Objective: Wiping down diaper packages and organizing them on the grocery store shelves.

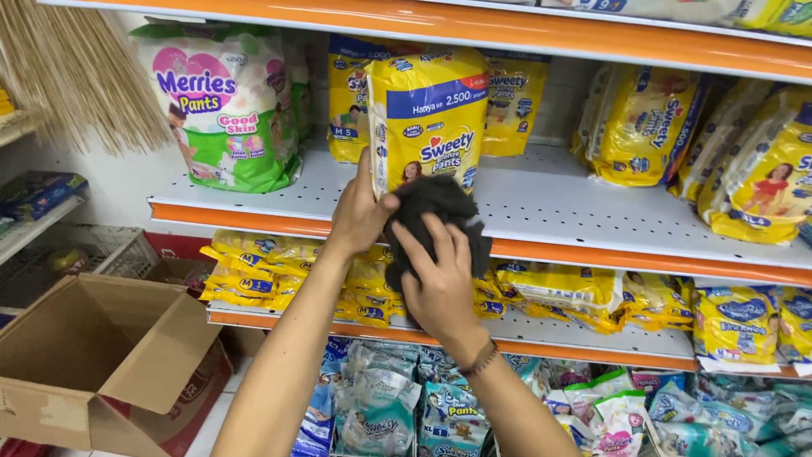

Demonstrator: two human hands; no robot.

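At the front edge of the white perforated shelf [558,199], much is only partly seen: the yellow nappy pack [427,118] stands upright with its lower part hidden behind a dark grey cloth [440,224] and the two hands, the packs at the right border are cut off by the frame, and the top shelf shows only the bottoms of its packs. What lies inside the open cardboard box [101,355] at lower left cannot be made out.

The left hand [359,211] is closed around the lower left side of the yellow pack, thumb on its front, steadying it. The right hand [440,283] has its fingers spread flat over the bunched cloth, pressing it against the pack's bottom front; the cloth touches both hands and hangs a little below the orange shelf lip. A thin band sits on the right wrist.

Left of the held pack stands a large white, green and pink nappy pack [224,106]; behind and to the right are more yellow packs with blue bands. One shelf down lie flat yellow packs [254,271], and the lowest row holds pale teal and white packs [381,406]. Straw broom bristles [72,72] hang at upper left
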